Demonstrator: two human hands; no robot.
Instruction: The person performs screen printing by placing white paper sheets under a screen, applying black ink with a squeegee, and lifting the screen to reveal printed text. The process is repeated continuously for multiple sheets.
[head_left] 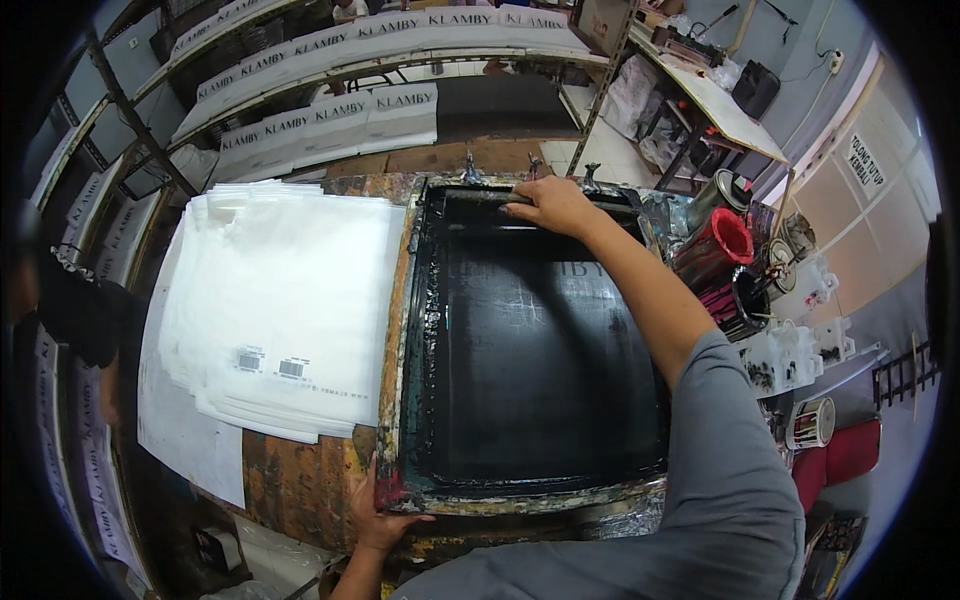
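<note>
Squeegee stroke at the far end of the screen frame.
The right hand clamps its fingers on the squeegee, inside the far edge of the screen frame; the left hand straddles the near-left corner, thumb and fingers apart, clamping force cannot be told. The step appears to be spreading ink over the mesh; the next move likely calls for 1 even pull toward the operator, frame steadied. The squeegee's long axis runs left to right, parallel to the far edge, with its blade hidden; the frame's runs near to far.
</note>
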